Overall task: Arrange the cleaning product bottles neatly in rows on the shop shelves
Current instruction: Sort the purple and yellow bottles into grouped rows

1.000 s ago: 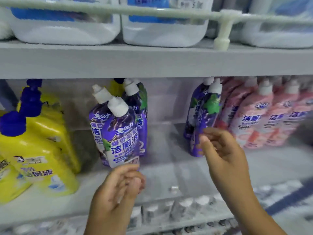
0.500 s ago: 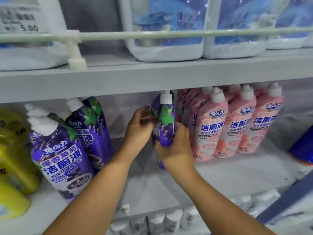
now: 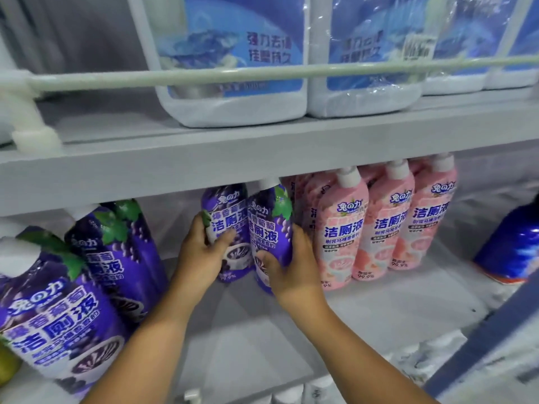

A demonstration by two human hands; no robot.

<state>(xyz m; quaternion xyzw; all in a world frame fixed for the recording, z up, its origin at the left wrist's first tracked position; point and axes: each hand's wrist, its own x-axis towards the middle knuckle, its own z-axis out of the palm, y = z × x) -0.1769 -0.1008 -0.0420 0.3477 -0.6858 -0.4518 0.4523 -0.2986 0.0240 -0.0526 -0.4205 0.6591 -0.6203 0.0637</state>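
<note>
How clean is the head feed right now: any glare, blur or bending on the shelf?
Head view: soft, slightly smeared throughout; plastic wrap on the blue-labelled jugs catches glare; wide-angle lens bows the guard rail; under-shelf shade hides the caps of the purple bottles.

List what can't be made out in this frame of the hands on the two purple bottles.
Head view only:
- Caps of the two held purple bottles: hidden behind the upper shelf edge.
- Their bases: covered by the left hand and right hand.
- Price sticker on a white jug: too blurred to read.
- Blue bottle: cut off by the right edge.
</note>
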